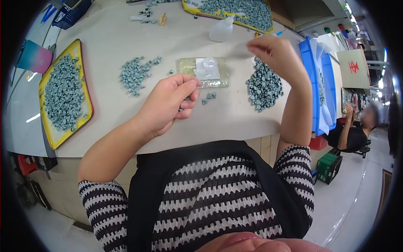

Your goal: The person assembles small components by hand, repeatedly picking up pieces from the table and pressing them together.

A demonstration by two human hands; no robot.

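Observation:
My left hand is curled closed around a few small grey-green pieces, which peek out between its fingers. Just beyond it lies a flat, glassy yellowish block bearing a white square and a small clear round dish. My right hand hovers above the far end of a pile of rounded grey-green pieces. Its thumb and fingertips are drawn together, and whatever they pinch is too small to make out. A few loose pieces rest at the block's near edge.
Another pile of pieces lies left of the block. Yellow trays of pieces stand at left and at the back. A white squeeze bottle stands behind the block; a blue bin is at right. Another person sits far right.

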